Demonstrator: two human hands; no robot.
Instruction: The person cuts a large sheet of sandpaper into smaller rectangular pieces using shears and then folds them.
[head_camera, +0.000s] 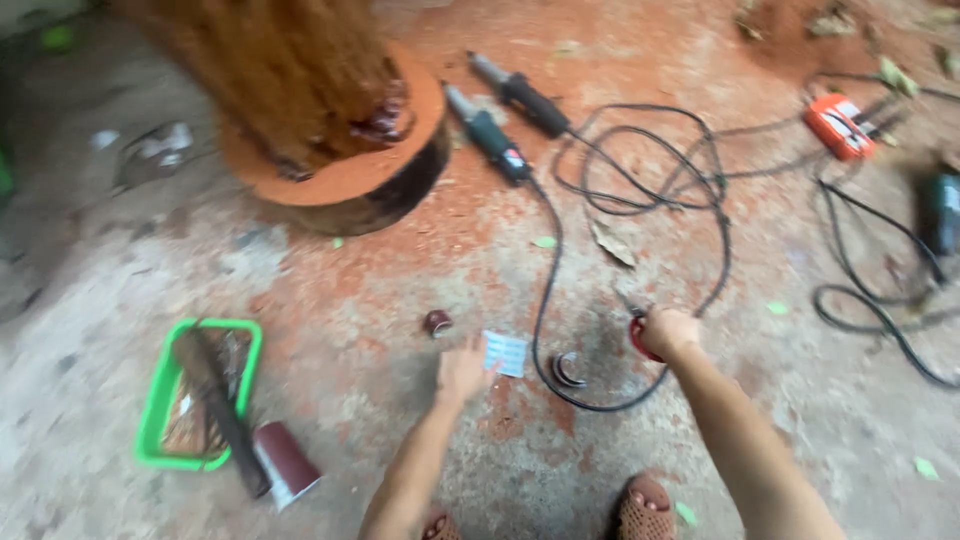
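Two hands are seen reaching down to a dusty red-stained floor. Left hand is held flat with fingers spread open, just above the floor, fingertips touching or almost touching a small pale-blue card; nothing is gripped. Right hand is closed on a red tool, a metal tip seen sticking out up-left of the fist; exact kind of tool cannot be told through blur. A curved metal piece is lying between the hands, just right of the card, inside a loop of black cable. A small dark-red roll is lying just left of the card. Two dark power tools are laid side by side near the top, cables running down toward the hands. An orange socket box is seen top right, a dark green tool at the right edge. A wood stump coated in orange dust is standing top left. A green tray with a brush across it is lying bottom left, a sandpaper roll just beside it. Sandalled feet are visible at the bottom.
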